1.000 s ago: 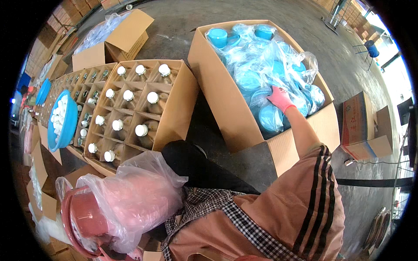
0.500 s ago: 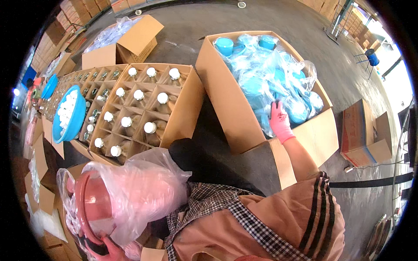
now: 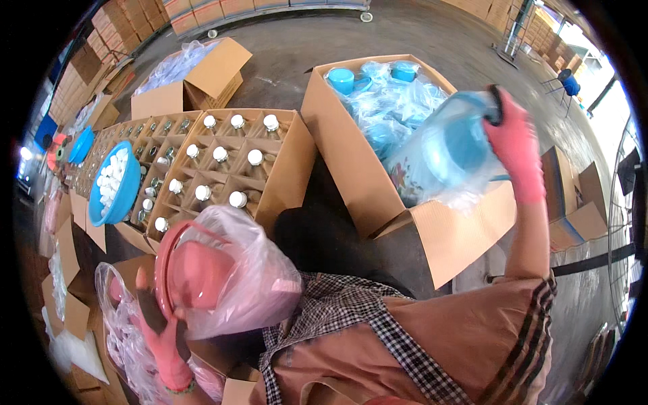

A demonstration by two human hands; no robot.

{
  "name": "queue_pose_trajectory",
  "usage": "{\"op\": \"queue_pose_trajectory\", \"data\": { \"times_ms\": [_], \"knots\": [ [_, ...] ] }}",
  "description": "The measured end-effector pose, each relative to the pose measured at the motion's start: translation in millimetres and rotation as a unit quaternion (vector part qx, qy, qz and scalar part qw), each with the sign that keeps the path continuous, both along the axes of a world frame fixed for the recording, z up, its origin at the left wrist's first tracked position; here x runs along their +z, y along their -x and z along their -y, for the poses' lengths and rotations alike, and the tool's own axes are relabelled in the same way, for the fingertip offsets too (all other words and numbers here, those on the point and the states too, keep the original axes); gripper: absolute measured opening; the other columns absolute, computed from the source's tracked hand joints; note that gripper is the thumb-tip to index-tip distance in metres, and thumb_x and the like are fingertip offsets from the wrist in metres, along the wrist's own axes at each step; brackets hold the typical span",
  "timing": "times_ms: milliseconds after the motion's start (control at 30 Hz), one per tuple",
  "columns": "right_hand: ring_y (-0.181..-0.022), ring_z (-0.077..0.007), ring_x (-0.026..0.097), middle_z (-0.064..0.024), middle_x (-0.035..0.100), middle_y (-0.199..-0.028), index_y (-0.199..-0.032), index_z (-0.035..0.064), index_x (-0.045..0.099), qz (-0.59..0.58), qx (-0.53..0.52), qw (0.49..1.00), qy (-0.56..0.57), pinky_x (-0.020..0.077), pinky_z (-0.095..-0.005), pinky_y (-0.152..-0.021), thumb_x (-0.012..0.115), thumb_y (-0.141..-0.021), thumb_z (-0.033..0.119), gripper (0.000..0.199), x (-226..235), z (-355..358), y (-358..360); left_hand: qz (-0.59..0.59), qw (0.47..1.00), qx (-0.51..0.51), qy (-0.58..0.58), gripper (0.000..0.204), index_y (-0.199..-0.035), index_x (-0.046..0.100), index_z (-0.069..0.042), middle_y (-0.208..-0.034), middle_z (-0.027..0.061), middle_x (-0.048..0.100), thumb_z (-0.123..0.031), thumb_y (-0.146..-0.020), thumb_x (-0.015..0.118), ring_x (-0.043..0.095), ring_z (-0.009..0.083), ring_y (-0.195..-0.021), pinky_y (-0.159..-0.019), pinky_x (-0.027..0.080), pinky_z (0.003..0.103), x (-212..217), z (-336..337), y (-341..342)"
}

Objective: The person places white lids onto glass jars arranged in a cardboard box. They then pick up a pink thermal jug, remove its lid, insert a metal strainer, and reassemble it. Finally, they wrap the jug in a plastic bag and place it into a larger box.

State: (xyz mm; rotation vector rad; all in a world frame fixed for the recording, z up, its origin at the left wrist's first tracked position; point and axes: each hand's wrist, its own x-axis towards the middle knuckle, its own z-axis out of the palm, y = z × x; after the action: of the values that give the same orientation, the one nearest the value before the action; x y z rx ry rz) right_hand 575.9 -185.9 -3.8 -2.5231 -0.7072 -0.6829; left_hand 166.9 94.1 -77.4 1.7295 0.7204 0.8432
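A blue container with a flower print, wrapped in a clear plastic bag, is held tilted above the near end of an open cardboard box. The person's right hand, in a pink glove and slightly blurred, grasps it by its upper edge. Half a second ago that hand was down in the box; now this piece is up and apart from the other blue containers there, which suggests it has come free of the pile.

In the lap a pink bucket lies tipped, its mouth toward the left, partly sleeved in a loose bag. The gloved left hand is at the rim, fingers spread; whether it grips, I cannot tell.

The box's folded-out flap lies under the blue container, and the loose bagging could snag there. Left of the box, a divided carton holds bottles with white caps; beside it sits a blue basin heaped with more caps. Crumpled pink bags lie at lower left. Another open carton stands on the right.
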Motion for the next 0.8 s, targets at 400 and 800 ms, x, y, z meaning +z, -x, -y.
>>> {"op": "queue_pose_trajectory", "data": {
  "times_ms": [400, 800],
  "knots": [
    [-0.086, -0.0158, 0.057, -0.0107, 0.060, -0.096, -0.111, 0.0037, 0.052, 0.137, -0.366, 0.918, -0.066, 0.0433, -0.0277, -0.078, 0.057, -0.080, 0.015, 0.034, 20.0, 188.1, 206.0, 0.037, 0.779, -0.201, -0.592, 0.028, -0.102, 0.049, -0.005, -0.102, 0.0081, 0.052, -0.021, -0.082, 0.039, 0.048, 0.0200, -0.096, -0.085, 0.035, 0.031, 135.9, -103.3, -194.0],
    [-0.084, -0.0311, 0.057, -0.0193, 0.058, -0.090, -0.100, -0.0001, 0.055, -0.019, -0.312, 0.945, 0.094, 0.0431, -0.0316, -0.073, 0.055, -0.065, -0.002, 0.035, 18.8, 196.7, 238.2, 0.417, 0.742, -0.524, 0.011, 0.015, -0.088, 0.054, -0.008, -0.062, -0.0019, 0.047, -0.013, -0.081, 0.042, 0.045, 0.0106, -0.056, -0.050, 0.036, 0.023, 197.3, -2.0, -416.2]
  ]
}}
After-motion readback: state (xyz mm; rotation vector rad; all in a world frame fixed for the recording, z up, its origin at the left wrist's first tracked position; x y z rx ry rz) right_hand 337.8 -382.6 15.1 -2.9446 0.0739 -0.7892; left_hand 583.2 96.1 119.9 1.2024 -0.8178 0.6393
